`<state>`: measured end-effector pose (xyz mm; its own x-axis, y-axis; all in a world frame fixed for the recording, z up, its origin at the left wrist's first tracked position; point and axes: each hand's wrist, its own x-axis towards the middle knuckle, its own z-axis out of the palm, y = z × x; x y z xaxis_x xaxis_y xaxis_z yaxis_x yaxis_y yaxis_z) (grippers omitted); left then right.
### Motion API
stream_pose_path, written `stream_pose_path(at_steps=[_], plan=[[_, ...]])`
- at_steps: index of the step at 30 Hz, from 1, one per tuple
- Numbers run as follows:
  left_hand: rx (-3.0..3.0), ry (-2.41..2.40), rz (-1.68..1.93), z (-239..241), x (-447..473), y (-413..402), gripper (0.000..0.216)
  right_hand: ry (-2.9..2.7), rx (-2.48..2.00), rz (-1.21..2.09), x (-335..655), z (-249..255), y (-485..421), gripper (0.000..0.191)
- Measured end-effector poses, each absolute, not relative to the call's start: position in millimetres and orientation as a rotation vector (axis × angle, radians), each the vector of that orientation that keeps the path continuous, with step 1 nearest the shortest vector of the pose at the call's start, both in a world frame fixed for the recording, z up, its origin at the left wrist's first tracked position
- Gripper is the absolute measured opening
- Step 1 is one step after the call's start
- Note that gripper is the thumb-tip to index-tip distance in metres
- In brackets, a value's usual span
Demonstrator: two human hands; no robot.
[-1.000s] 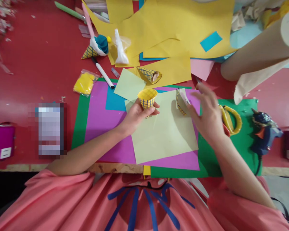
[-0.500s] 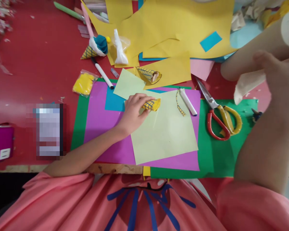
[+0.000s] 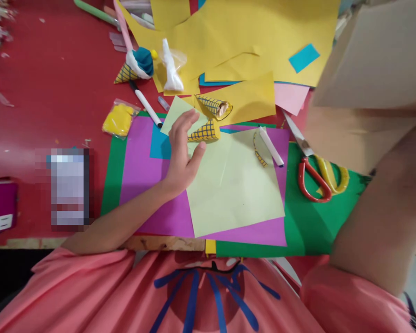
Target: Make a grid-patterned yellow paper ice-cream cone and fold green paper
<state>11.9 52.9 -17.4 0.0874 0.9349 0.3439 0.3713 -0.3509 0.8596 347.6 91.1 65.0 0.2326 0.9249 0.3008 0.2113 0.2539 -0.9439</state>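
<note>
My left hand [image 3: 183, 155] hovers over the pale green paper [image 3: 235, 185] with thumb and fingers spread. Between them, a small yellow paper cone [image 3: 207, 131] with a dark grid pattern lies on the sheets, apparently free of any grip. Just beyond is a second gridded cone [image 3: 213, 105] stuffed with crumpled paper. At the right, my right forearm [image 3: 377, 212] stretches up towards a large brown paper sheet [image 3: 370, 60]; the hand itself is beyond the frame edge. A white marker [image 3: 271, 147] and a thin gridded strip [image 3: 258, 150] rest on the pale green paper.
Scissors [image 3: 314, 171] with red and yellow handles lie on green paper [image 3: 312, 226]. A decorated cone [image 3: 138, 64], a white glue bottle [image 3: 171, 69], a bag of yellow material [image 3: 119, 119], another marker [image 3: 148, 108] and a blurred-out phone [image 3: 69, 187] are around the left and back.
My left hand has let go of the gridded cone, which now lies slightly farther back and left. The brown paper roll has spread into a wide sheet, and my right hand has left view.
</note>
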Motion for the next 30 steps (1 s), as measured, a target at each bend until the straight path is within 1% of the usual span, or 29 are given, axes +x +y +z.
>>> stream_pose_path(at_steps=[1,3,5,7,9,10,12,14,16,19,22,24,27,30], plan=[[1.734,1.238,1.273,-15,13,49,0.045,-1.233,-1.096,0.729,336,64,86,0.039],[1.636,1.102,1.220,-12,16,43,0.044,-1.224,-1.032,0.901,312,59,74,0.039],[1.555,0.945,1.077,-13,20,38,0.045,-1.094,-1.216,1.077,288,52,61,0.042],[1.469,0.806,0.994,-16,23,35,0.056,-1.046,-1.371,1.258,266,45,49,0.046],[1.367,0.747,0.982,-17,26,35,0.069,-1.167,-1.377,1.353,249,39,40,0.049],[1.306,0.772,0.959,-18,26,35,0.070,-1.280,-1.380,1.322,243,37,38,0.051],[1.219,0.856,0.912,-17,27,36,0.067,-1.545,-1.411,1.141,235,34,36,0.053],[1.154,0.944,0.915,-16,27,38,0.054,-1.702,-1.461,0.936,232,31,37,0.055],[1.136,0.975,0.920,-16,28,39,0.040,-1.727,-1.495,0.843,232,28,40,0.056],[1.167,1.003,0.895,-16,28,38,0.029,-1.630,-1.457,0.944,238,24,44,0.058],[1.259,1.031,0.919,-17,27,37,0.027,-1.466,-1.407,1.051,244,20,47,0.061],[1.328,1.046,0.895,-16,27,36,0.027,-1.460,-1.407,1.017,248,17,47,0.060],[1.349,1.067,0.870,-13,27,34,0.030,-1.600,-1.413,0.874,252,14,45,0.053],[1.312,1.119,0.820,-7,28,33,0.029,-1.666,-1.402,0.810,251,13,42,0.053]])
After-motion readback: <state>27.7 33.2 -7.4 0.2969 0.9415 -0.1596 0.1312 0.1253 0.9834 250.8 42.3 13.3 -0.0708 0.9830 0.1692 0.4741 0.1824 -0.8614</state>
